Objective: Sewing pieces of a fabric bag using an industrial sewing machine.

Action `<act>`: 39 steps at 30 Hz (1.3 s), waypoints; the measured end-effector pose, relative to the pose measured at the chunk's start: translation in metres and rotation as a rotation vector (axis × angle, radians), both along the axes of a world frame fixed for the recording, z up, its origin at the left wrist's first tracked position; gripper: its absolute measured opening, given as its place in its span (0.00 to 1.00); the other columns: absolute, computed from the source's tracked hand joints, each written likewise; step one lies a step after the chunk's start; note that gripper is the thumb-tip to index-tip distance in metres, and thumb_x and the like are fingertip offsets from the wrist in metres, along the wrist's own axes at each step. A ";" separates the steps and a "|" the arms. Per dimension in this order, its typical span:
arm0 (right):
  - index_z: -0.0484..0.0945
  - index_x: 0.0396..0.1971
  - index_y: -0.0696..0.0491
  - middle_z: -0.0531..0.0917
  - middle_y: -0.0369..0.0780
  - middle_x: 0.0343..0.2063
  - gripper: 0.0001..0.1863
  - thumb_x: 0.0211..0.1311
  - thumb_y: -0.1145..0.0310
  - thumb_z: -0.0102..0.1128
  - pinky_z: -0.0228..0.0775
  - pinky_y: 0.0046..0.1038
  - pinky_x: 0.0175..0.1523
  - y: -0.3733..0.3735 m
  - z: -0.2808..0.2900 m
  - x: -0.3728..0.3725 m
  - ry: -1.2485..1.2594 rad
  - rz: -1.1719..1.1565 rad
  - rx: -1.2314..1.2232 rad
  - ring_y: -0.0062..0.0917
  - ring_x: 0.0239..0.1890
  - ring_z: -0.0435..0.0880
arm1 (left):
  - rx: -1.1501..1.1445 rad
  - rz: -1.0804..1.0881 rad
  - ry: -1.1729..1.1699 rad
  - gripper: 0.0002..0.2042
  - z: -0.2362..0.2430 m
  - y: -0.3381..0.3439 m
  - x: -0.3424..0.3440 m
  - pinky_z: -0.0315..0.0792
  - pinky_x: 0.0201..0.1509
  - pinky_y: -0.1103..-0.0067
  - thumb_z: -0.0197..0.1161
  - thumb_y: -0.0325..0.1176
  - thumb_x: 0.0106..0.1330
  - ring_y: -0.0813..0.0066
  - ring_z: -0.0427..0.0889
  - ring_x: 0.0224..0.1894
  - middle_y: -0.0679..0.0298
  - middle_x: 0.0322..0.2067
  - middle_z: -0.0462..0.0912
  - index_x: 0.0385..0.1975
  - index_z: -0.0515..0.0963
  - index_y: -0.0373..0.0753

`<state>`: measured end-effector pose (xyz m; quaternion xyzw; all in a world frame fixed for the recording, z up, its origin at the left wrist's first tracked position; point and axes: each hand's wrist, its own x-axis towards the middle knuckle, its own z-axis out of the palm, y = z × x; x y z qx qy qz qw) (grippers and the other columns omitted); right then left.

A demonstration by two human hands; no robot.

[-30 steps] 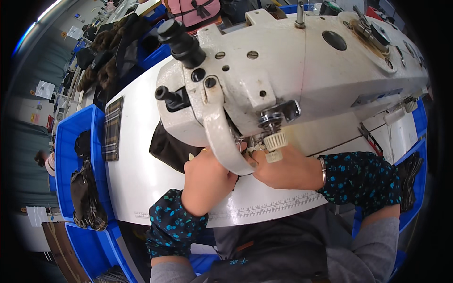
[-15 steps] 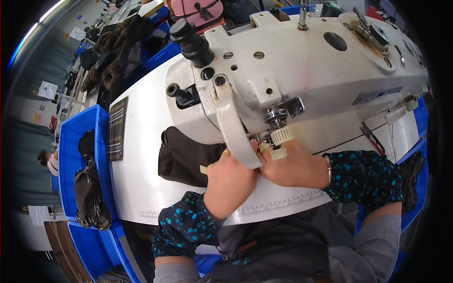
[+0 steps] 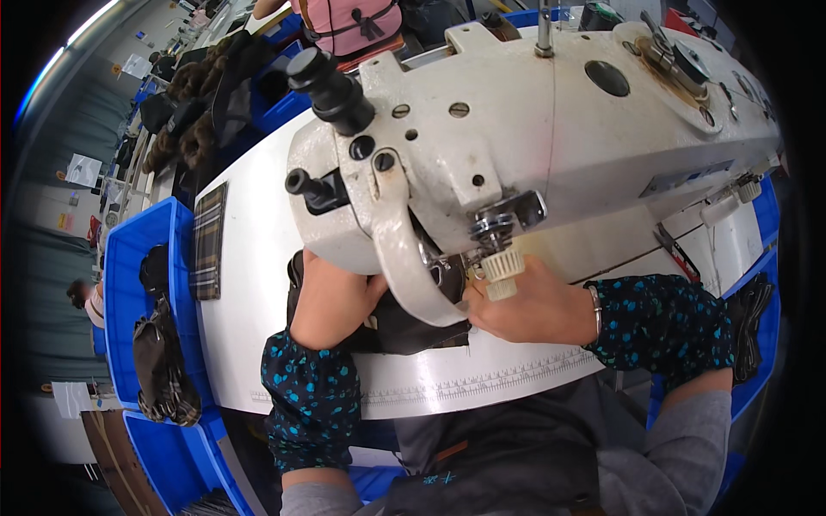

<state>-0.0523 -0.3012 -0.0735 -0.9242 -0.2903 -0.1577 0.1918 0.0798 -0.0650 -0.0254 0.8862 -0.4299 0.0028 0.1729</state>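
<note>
A dark brown cloth piece [image 3: 404, 334] lies on the white table under the head of a sewing machine [image 3: 533, 129]. My left hand [image 3: 331, 297] rests on the cloth's left part; its thumb shows, while the other fingers go out of sight behind the machine head. Close to the needle area, my right hand [image 3: 538, 305] is closed, its fingertips pinching the cloth's right edge beside a cream knob [image 3: 503, 265]. The curved white lever [image 3: 409, 267] hides the middle of the cloth and the needle.
A folded plaid cloth [image 3: 209, 241] lies at the table's left edge. Beyond it stands a blue bin [image 3: 120, 284] with dark cloth pieces. Red-handled snips [image 3: 678, 252] lie right of the machine. A printed ruler [image 3: 482, 378] runs along the front edge. A person in pink [image 3: 353, 21] sits beyond.
My left hand has moved left and away from the needle area, baring more of the cloth's near edge. The cloth has shifted rightward. My right hand stays near the needle area.
</note>
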 end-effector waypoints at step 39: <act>0.81 0.28 0.62 0.73 0.35 0.14 0.07 0.62 0.73 0.63 0.63 0.26 0.15 0.007 0.006 -0.005 -0.227 0.132 -0.167 0.22 0.14 0.75 | 0.112 0.098 0.587 0.18 0.036 0.011 0.001 0.74 0.34 0.71 0.66 0.45 0.71 0.55 0.78 0.23 0.50 0.19 0.81 0.33 0.87 0.32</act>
